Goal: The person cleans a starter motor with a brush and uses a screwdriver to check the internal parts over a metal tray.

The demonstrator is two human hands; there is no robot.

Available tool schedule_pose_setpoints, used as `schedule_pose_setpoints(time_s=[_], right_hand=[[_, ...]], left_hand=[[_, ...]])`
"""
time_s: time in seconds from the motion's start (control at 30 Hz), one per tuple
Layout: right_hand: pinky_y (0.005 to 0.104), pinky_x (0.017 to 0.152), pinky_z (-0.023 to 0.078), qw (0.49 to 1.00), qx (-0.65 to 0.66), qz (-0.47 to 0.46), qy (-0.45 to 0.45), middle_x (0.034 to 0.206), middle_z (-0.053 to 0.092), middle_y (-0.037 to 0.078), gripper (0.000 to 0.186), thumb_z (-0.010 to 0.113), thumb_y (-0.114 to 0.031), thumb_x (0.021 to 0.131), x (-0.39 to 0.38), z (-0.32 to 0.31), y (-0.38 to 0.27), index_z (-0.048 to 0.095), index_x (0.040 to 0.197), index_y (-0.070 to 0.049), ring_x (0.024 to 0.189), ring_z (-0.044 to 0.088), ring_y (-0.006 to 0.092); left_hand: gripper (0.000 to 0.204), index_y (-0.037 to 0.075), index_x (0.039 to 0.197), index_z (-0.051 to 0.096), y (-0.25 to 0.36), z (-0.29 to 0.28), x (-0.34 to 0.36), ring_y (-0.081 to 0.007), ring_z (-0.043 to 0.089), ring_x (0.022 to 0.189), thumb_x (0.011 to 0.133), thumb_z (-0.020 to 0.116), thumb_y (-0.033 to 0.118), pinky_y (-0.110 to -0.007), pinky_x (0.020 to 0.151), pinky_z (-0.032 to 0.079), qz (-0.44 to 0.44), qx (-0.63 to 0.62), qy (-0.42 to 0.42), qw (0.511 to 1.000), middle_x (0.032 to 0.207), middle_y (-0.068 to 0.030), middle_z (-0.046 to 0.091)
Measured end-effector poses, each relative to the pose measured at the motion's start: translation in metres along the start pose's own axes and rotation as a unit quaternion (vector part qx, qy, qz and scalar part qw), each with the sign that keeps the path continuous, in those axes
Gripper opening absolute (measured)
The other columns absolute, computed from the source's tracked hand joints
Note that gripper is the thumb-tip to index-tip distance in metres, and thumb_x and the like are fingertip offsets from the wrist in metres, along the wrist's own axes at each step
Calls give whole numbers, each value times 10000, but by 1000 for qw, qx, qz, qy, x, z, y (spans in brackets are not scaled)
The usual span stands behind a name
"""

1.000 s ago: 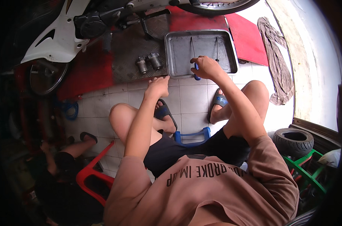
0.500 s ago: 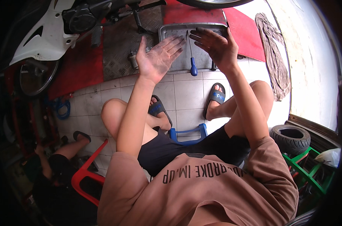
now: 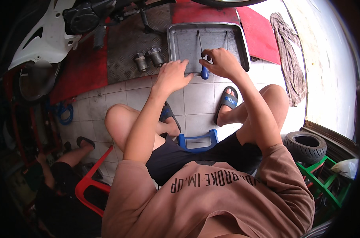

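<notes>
Hands [image 3: 172, 74] [image 3: 220, 62] meet at grey tray [image 3: 180, 43], right gripping blue-handled screwdriver [image 3: 204, 72].

Person wears a loose short-sleeved t-shirt [image 3: 211, 202], dusty pinkish-brown, dark block lettering printed across the chest, seen upside down from the head view. Sleeves end above the elbows; forearms bare, no watch, no gloves, no rings visible. Left hand [image 3: 172, 74] and right hand [image 3: 223, 63] both bare. Dark shorts [image 3: 211, 154], black or navy, ending above the knees; legs bare below. Black slide sandals [image 3: 228, 102] on both feet, the right one with a blue-marked strap.
</notes>
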State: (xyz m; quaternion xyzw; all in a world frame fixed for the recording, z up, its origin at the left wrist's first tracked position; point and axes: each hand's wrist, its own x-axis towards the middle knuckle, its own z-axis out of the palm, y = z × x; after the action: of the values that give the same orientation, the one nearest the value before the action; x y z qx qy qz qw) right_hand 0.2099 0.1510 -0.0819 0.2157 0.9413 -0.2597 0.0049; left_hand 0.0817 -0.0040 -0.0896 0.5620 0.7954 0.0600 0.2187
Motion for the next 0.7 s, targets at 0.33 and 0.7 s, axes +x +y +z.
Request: schedule_pose_setpoints(time_s=[0.33, 0.7], right_hand=[[440, 742, 513, 985, -5, -18, -173, 871, 669, 227, 333, 638, -274, 838, 9, 4, -21, 651, 1075, -40, 835, 650, 381], [418, 680, 527, 964, 99, -35, -246, 797, 676, 226, 332, 598, -194, 842, 56, 39, -21, 630, 1098, 15, 759, 687, 342]], left_hand=[[429, 24, 1064, 620, -8, 29, -11, -344, 627, 979, 804, 644, 364, -484, 895, 454, -49, -56, -11, 997, 976, -175, 663], [285, 114, 964, 729, -5, 62, 24, -247, 621, 910, 743, 630, 264, -430, 767, 420, -96, -15, -127, 987, 954, -77, 677]])
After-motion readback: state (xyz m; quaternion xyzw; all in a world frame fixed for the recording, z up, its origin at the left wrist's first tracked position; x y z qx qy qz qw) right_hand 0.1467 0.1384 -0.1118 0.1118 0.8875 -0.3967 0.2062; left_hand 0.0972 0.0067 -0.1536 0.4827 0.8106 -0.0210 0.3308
